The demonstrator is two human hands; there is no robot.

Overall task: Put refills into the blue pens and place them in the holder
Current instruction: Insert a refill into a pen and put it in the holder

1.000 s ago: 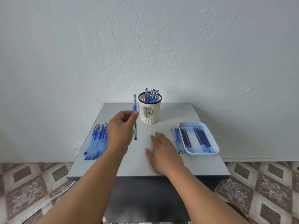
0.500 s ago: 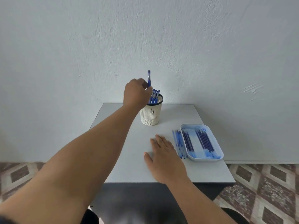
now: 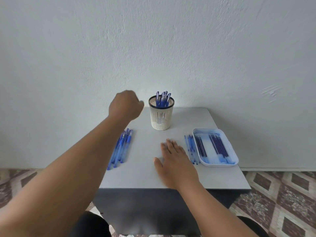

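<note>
Table [image 3: 142,175]: grey top, set against a pale wall [image 3: 153,40], patterned floor tiles [image 3: 282,194] on both sides.

Left hand [image 3: 125,104]: raised above the far-left part of the table, just left of the holder, not touching it. Seen from the back, fingers curled under; nothing visible in them, though the palm side was hidden and the hand was blurred.

Right hand [image 3: 176,161]: flat on the table, palm down, fingers straight and slightly spread, holding nothing. It lay just left of the loose pens by the tray.

Tray [image 3: 234,161]: white, near the right edge, with dark blue refills [image 3: 218,146] lying lengthwise in two groups.

Holder [image 3: 161,115]: cream, slotted, dark rim, upright at centre rear. Capped blue pens [image 3: 162,100] stood in it, tops above the rim.

Pen bundle [image 3: 121,147]: on the table's left, partly under the left forearm.

Loose pens [image 3: 191,147]: a few, against the tray's left wall.
</note>
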